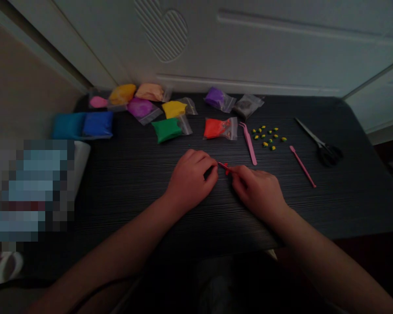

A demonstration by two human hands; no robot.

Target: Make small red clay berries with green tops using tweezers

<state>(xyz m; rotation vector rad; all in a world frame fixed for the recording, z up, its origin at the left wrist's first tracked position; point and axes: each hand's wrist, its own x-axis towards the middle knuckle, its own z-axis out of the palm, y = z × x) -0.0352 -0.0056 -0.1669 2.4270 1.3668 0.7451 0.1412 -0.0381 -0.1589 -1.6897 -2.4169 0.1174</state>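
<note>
My left hand is over the middle of the dark table, its thumb and fingertips pinched together. Whatever they hold, if anything, is too small to make out. Closed in a pinch, my right hand grips a thin pink clay tool, whose tip reaches to my left fingertips. A small piece of red clay shows beside the tool, between the two hands. Just beyond lies an opened-looking bag of red-orange clay. Pink tweezers lie beyond my right hand.
Several small yellow-and-green clay pieces lie right of the tweezers. Farther right are another pink tool and black-handled scissors. Bags of green, yellow, purple and blue clay line the back and left, before a white panel.
</note>
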